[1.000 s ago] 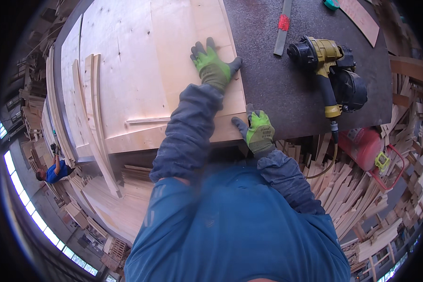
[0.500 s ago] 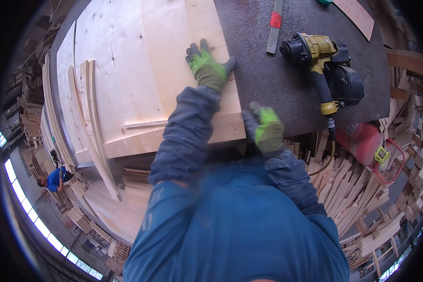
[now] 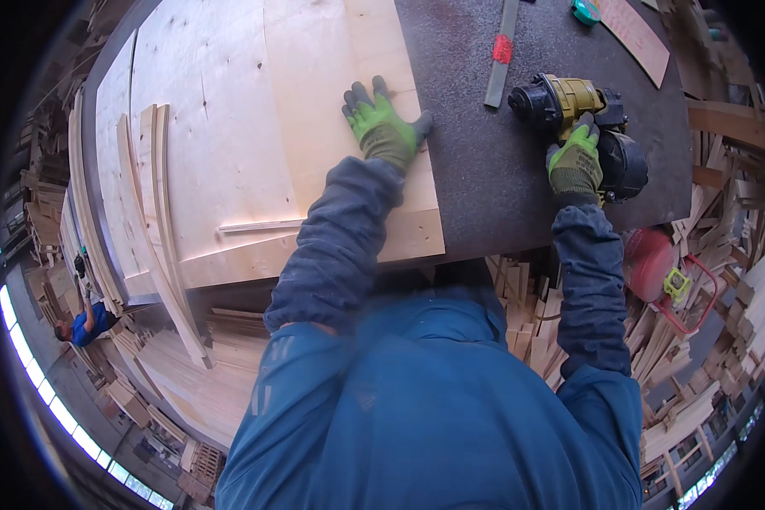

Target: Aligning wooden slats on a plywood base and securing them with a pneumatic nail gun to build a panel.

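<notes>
Green and grey work gloves cover both hands. The left hand (image 3: 382, 127) lies flat, fingers spread, pressing on the pale plywood sheet (image 3: 255, 127) near that sheet's right edge, where the wood meets the dark tabletop (image 3: 484, 195). The right hand (image 3: 575, 161) is curled around the handle of a yellow and black nail gun (image 3: 582, 115), which sits on the dark tabletop to the right of the plywood, apart from it. The tool's long axis runs roughly from its nose at upper left toward the person's right side, so its nose already faces the sheet, and the right hand is plainly the nearer one; the left is well away, across a strip of bare dark surface.

Just beyond the gun lies a grey metal bar with a red band (image 3: 500, 51), running away from the person. On the far left of the plywood, thin curved wooden strips (image 3: 149, 195) rest along its edge, and one narrow strip (image 3: 259, 226) lies crosswise near the front.

Below the table's right side stands a red tank (image 3: 650, 259) among heaps of offcut slats (image 3: 739, 340). Far down at the left, another person in blue (image 3: 85, 323) works on the floor.
</notes>
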`<state>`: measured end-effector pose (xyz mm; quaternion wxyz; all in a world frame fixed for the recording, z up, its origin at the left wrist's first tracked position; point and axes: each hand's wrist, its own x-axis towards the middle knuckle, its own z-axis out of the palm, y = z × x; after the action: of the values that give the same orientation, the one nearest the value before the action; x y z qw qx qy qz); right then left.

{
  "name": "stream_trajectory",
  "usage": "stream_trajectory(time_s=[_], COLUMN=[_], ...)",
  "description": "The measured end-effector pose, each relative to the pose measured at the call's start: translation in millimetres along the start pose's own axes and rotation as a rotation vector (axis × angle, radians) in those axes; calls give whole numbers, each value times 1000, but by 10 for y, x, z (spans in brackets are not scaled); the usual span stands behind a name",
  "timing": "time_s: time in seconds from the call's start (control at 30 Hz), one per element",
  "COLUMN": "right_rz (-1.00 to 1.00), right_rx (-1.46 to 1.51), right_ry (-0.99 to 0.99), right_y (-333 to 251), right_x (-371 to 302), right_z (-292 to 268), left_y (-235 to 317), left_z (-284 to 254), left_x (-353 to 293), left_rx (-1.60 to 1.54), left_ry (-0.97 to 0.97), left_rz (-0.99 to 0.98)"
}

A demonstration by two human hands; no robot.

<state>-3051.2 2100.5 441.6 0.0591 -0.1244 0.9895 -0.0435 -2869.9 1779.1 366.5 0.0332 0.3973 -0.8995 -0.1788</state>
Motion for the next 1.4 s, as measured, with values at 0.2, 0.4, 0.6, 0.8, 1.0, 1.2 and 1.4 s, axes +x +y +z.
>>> stream_trajectory(time_s=[0.2,0.4,0.6,0.8,1.0,1.2,1.4], right_rz=[-107,126,285,4,55,84,20], right_rx=[-10,927,1104,828,953,913,868], right_ry=[-56,-394,-605,-661,-429,-581,-655], right_y=[4,-229,-588,-684,-800,-766,-764], right_x=[28,-1241,-2411,-2990,-3205,-3208,-3205], right_z=[-483,-1728,-1556,-1224,-1093,-1095,-1133], left_y=[-203,-435,-471,-496,-537,-549,-642], left_z=[-155,-179,-150,-111,-98,-162,-130], left_x=[3,-60,-125,-199,-246,-260,-287], left_rx=[-64,-40,-60,-46,-52,-69,-74], left_ry=[-31,-3,-1,37,31,22,13], left_rz=[-34,-31,-36,-33,-38,-58,-37])
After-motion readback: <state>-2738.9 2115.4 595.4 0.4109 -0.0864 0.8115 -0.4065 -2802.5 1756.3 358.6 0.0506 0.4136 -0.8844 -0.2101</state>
